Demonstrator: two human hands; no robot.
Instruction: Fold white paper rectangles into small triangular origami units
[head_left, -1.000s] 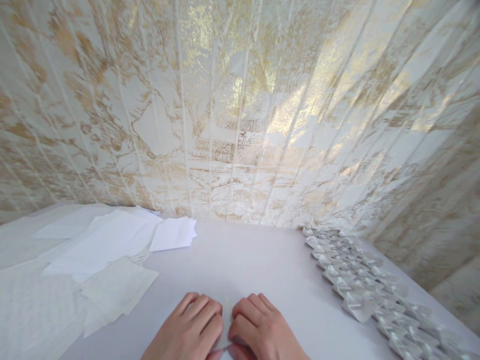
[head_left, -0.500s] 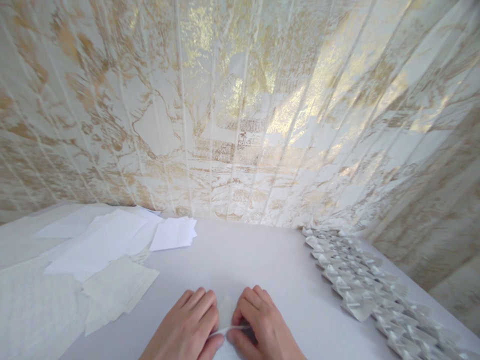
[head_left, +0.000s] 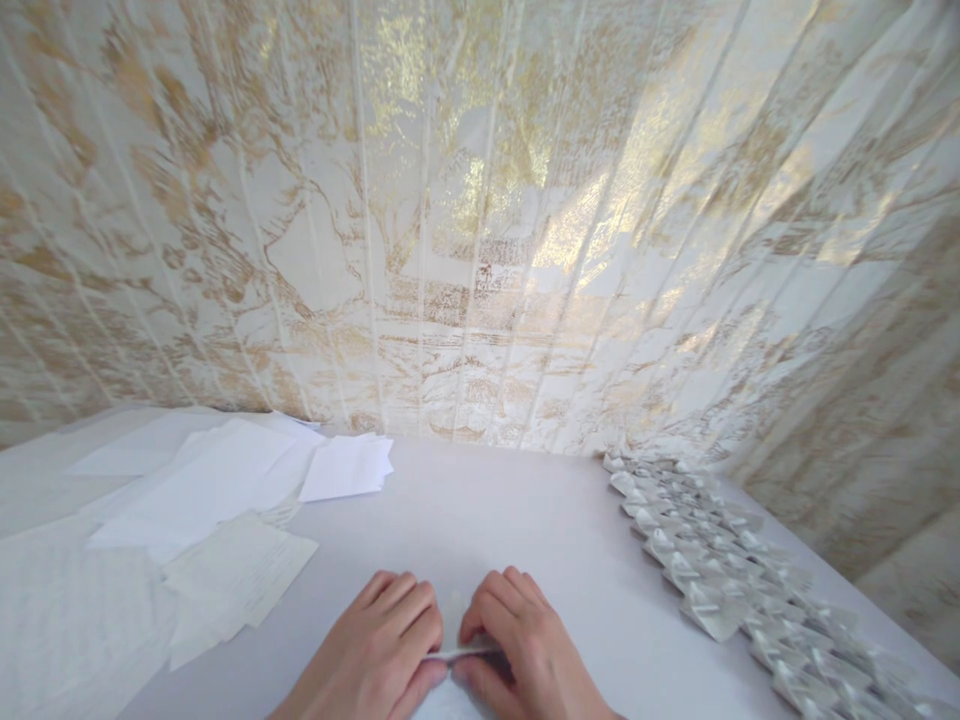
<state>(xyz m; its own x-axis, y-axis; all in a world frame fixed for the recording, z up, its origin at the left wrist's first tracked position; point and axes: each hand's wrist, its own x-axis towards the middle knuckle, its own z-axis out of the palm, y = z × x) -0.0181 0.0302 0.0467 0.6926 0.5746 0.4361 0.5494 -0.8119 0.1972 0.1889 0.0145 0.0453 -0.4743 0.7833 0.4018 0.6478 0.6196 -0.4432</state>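
Observation:
At the near middle of the white table, a sheet of paper (head_left: 450, 656) runs between my two hands, its folded edge showing as a thin pale strip. My left hand (head_left: 379, 645) has its fingers curled over the paper, with the thumb pressed along the near side. Opposite it, my right hand (head_left: 517, 640) grips the same paper between thumb and bent fingers. The thumb tips are close together, a small gap apart. Most of the paper is hidden beneath the hands and below the picture's lower edge.
Loose white sheets (head_left: 202, 475) overlap at the left, with printed paper (head_left: 244, 570) nearer me. A small stack of white paper (head_left: 347, 468) lies beside them. Rows of folded paper pieces (head_left: 720, 560) line the right side. A gold-patterned curtain (head_left: 465, 250) hangs behind the table (head_left: 487, 500).
Both hands have shifted only slightly, the fingers coming a touch closer together around the paper. The piles on either side stay as they were.

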